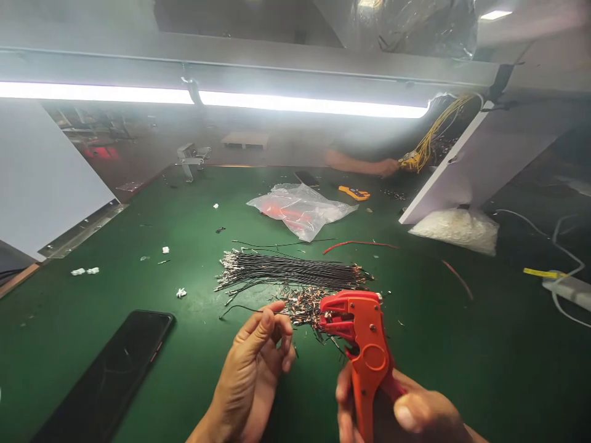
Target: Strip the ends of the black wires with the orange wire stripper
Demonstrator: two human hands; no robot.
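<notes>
Wire [237,306] in your left hand [261,354], orange-red stripper [372,344] in your right hand [422,406].
In the head view, your left thumb and forefinger are pinched together on the thin black wire, its free end trailing left above the green tabletop [462,357]; you cannot tell where its other end stops against the scraps [305,301] behind. Your right hand is wrapped around the stripper's handles, the tool upright with its red mouth apart and facing left. Just beyond lies a bundle of black wires [295,269], and behind it a clear plastic bag [318,200]. Your dark phone [106,375] lies to the left. Across the table, a co-worker's hand [390,167] is beside yellow wires [434,132].
</notes>
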